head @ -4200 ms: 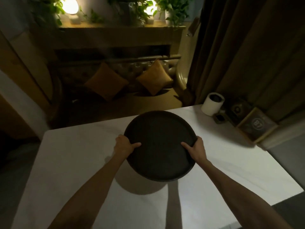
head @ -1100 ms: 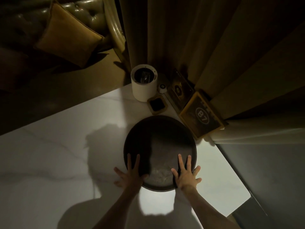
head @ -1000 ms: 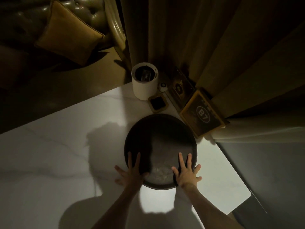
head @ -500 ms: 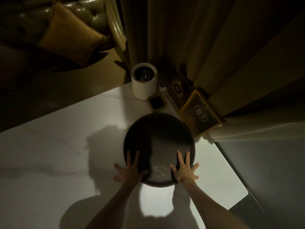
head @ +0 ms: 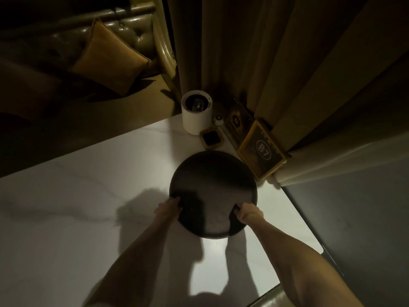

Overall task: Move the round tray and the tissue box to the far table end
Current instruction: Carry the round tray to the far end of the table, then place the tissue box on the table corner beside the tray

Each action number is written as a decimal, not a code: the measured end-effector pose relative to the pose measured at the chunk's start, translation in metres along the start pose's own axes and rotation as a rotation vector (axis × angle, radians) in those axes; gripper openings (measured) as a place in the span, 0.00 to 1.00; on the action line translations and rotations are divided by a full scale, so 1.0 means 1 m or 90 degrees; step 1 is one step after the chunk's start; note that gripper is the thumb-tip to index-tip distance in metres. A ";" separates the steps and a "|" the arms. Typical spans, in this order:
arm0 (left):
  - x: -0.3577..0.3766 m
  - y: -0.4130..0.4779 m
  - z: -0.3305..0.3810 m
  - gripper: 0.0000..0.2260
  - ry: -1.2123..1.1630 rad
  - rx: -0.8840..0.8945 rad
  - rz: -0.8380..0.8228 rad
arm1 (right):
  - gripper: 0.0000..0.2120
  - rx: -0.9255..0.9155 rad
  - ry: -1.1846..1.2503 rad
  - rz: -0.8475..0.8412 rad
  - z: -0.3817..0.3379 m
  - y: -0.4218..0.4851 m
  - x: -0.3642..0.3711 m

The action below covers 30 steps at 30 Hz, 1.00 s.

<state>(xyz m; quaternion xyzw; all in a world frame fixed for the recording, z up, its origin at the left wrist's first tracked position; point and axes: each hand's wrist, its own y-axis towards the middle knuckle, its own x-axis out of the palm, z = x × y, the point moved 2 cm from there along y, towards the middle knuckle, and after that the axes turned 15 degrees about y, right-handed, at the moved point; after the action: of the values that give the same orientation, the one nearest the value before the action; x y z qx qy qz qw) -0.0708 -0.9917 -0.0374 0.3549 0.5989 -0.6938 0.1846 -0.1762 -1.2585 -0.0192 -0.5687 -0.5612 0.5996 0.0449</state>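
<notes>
The round dark tray [head: 213, 187] lies on the white marble table [head: 93, 196], close to its far right corner. My left hand [head: 169, 207] curls over the tray's near-left rim. My right hand [head: 249, 212] grips the near-right rim. A white cylindrical tissue holder [head: 195, 120] with a dark top opening stands at the far table edge, just beyond the tray. I cannot tell whether the tray rests flat or is slightly raised.
A small square dish [head: 212, 138] sits between the holder and the tray. A yellow-framed box marked B7 [head: 262, 150] touches the tray's far right side, by the curtain [head: 254, 63]. A sofa with a cushion [head: 110, 58] stands beyond the table.
Half a second ago both hands lay flat on the tray with fingers spread. Now their fingers are curled around the near rim. The tray stays near the far right corner.
</notes>
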 end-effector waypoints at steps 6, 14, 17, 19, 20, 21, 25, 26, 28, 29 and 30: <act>-0.012 -0.057 -0.046 0.18 0.012 -0.059 0.064 | 0.17 -0.031 -0.039 0.062 -0.050 -0.039 0.017; 0.003 -0.144 -0.177 0.14 -0.152 -0.193 0.156 | 0.23 -0.197 0.110 -0.092 -0.185 -0.076 0.097; 0.009 -0.181 -0.236 0.17 -0.212 -0.212 0.206 | 0.23 -0.304 0.101 -0.106 -0.262 -0.154 0.132; 0.021 -0.211 -0.280 0.17 -0.187 -0.225 0.255 | 0.23 -0.363 0.086 -0.114 -0.303 -0.202 0.164; 0.030 -0.226 -0.303 0.17 -0.155 -0.237 0.288 | 0.23 -0.388 0.078 -0.117 -0.320 -0.224 0.182; 0.040 -0.241 -0.328 0.16 -0.127 -0.247 0.313 | 0.22 -0.415 0.069 -0.118 -0.336 -0.244 0.202; 0.081 -0.307 -0.426 0.18 -0.073 -0.286 0.336 | 0.20 -0.511 0.016 -0.118 -0.392 -0.314 0.295; 0.091 -0.324 -0.450 0.19 -0.065 -0.311 0.330 | 0.20 -0.529 -0.001 -0.122 -0.404 -0.330 0.320; 0.120 -0.361 -0.493 0.20 -0.074 -0.366 0.330 | 0.20 -0.570 -0.030 -0.134 -0.423 -0.358 0.371; 0.139 -0.379 -0.512 0.19 -0.098 -0.385 0.353 | 0.21 -0.594 -0.043 -0.142 -0.431 -0.372 0.395; 0.155 -0.400 -0.531 0.19 -0.127 -0.403 0.384 | 0.22 -0.613 -0.055 -0.153 -0.438 -0.386 0.419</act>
<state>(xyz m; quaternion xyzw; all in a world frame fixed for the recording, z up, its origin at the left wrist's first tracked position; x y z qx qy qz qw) -0.3047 -0.3687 0.1153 0.3713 0.6308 -0.4223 0.5348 -0.2272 -0.5546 0.1174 -0.4307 -0.8375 0.2859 -0.1773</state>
